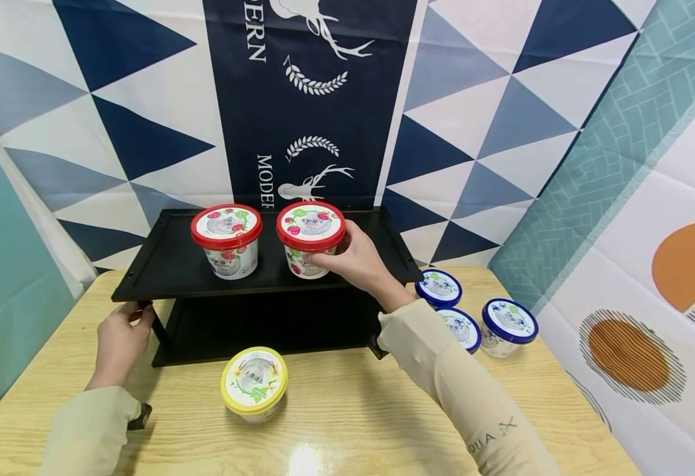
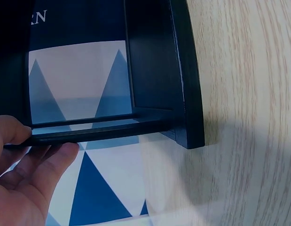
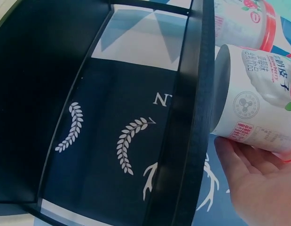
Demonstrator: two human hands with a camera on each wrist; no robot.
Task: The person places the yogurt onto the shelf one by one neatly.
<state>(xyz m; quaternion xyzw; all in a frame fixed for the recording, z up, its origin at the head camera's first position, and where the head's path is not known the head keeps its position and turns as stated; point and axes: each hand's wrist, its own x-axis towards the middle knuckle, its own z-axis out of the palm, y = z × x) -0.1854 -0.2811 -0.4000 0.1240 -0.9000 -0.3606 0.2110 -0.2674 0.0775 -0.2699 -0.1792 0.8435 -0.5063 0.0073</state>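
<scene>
Lettered sleeve's [image 1: 463, 380] right grip [image 1: 356, 261] holds a "奶皮子" tub [image 3: 260, 101].

Reads "DERN" sideways, cut off above, high on the navy wall panel [image 1: 317, 112]; below, "MODE" and part of a further letter, above the shelf [image 1: 153, 261]'s back edge. Shows "RN" from the left wrist, "N" from the right. On the held red-lidded tub [image 1: 311, 231], Chinese characters ending in 子, plus red "berry". Too small or blurred to tell: characters on the red-lidded tub nearer the shelf's left edge [image 1: 226, 235], the yellow-lidded tub [image 1: 254, 383] before its front edge, the blue-lidded tubs [image 1: 509, 324] toward the table [image 1: 347, 436]'s right edge, and letters on the right sleeve [image 1: 466, 390].
</scene>
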